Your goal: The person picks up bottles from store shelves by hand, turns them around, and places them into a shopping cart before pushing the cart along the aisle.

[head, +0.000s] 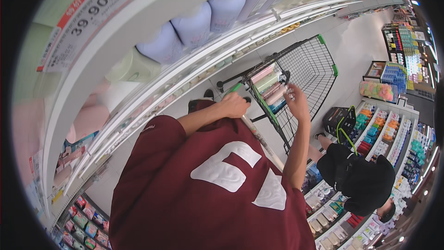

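A wire shopping cart (305,66) with green corner pieces stands before me. My left hand (237,106) is closed on the cart's handle (233,89) near its green end. My right hand (296,99) is raised above the near part of the cart, fingers bent and partly apart, beside several bottles lying in the child-seat section. Among them are a pink bottle (262,73), a pale green bottle (269,82) and a peach-coloured bottle (276,95). The right fingertips overlap the peach bottle's end; whether they touch it is unclear.
Lilac bottles (194,24) line a white shelf (242,29) along the left. On the right a person in black (357,177) stands near a dark shopping basket (334,121) with green handles, by stocked shelves. A bin of packets (85,225) is at lower left.
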Tool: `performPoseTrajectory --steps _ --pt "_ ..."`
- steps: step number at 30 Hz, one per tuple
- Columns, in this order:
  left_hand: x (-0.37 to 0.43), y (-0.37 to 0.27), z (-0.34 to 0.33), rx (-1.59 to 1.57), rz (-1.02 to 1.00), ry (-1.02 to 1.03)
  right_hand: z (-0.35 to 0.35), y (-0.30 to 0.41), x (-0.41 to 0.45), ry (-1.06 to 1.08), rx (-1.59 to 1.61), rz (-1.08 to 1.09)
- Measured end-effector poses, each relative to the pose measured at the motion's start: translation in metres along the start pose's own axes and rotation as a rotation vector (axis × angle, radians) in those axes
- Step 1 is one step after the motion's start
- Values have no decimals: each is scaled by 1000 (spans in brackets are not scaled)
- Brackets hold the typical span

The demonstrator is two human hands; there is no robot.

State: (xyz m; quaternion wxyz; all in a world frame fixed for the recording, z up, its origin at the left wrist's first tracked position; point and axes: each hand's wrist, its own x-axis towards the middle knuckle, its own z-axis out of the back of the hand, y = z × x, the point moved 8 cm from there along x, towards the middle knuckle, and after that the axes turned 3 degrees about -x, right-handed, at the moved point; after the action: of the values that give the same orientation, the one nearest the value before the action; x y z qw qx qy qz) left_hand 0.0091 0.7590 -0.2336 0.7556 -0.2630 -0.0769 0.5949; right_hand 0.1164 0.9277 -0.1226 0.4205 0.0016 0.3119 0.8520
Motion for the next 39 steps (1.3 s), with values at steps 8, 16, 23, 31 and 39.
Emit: performPoseTrajectory --steps 8,16,23,31,39 --pt "5 4 4 -31 10 -86 -5 262 31 93 402 393" --pt "7 -1 12 -72 -26 -207 7 368 37 -263 213 543" --pt "3 0 25 -137 -101 -415 4 389 62 -332 98 535" --pt "6 3 32 -165 -137 -516 11 371 53 -258 302 506" --pt "10 3 64 -142 -122 -593 33 334 -5 -486 519 657"
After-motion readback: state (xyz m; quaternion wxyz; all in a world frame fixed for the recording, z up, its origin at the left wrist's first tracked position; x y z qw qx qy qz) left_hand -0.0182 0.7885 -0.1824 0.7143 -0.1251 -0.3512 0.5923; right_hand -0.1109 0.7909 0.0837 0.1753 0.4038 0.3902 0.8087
